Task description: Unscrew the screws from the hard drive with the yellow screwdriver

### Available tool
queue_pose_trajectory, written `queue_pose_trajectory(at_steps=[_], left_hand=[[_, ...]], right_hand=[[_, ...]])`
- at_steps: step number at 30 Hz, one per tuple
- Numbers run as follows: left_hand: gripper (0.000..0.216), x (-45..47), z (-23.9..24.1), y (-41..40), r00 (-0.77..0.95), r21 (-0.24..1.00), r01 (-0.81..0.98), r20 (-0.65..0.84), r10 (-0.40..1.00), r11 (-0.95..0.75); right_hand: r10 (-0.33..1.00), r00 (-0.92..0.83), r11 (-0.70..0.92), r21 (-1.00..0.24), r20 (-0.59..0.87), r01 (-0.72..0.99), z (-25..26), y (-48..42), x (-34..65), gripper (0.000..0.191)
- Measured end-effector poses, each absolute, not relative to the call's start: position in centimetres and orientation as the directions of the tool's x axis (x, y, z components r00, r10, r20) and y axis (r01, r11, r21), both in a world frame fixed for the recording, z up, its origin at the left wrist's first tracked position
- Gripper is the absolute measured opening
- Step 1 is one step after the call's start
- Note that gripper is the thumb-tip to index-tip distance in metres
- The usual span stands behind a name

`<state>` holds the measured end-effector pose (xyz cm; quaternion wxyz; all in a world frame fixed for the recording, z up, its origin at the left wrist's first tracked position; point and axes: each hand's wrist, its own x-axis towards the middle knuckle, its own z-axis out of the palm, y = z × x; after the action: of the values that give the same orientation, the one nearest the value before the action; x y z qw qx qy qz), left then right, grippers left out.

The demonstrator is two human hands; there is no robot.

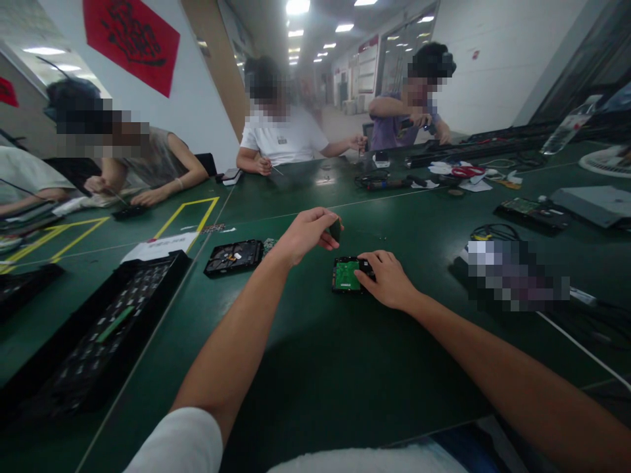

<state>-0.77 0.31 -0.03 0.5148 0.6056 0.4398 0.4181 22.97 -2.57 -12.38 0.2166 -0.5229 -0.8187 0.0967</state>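
Observation:
My left hand (310, 235) is raised over the table, its thumb and fingers pinched on a small dark flat piece (336, 230) whose kind I cannot make out. Just to the right and nearer me, a hard drive (347, 275) lies flat with its green circuit board facing up. My right hand (387, 279) grips its right side, thumb at the board's edge and fingers over the far corner. A second black hard drive (233, 257) lies to the left, beyond my left forearm, with a small heap of screws (269, 245) beside it.
A long black tray (167, 276) of small parts stands at the left. Cables (495, 232), a circuit board unit (532, 215) and a grey box (594, 203) are on the right. A bottle (569, 128) leans at the far right. Several people work across the green table (315, 368).

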Motion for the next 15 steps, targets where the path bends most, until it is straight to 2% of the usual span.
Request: queue_pose_trajectory(at_steps=[5,15], left_hand=[[0.017,-0.64,-0.12,0.26,0.259,0.982,0.148,0.078,0.963,-0.119],[0.013,-0.53,0.08,0.08,0.276,0.991,0.085,0.078,0.958,-0.106]], right_hand=[[0.899,-0.353,0.431,-0.39,0.257,0.814,-12.35,-2.61,22.95,0.048],[0.901,-0.36,0.429,-0.382,0.241,0.819,-12.29,-2.54,22.91,0.049]])
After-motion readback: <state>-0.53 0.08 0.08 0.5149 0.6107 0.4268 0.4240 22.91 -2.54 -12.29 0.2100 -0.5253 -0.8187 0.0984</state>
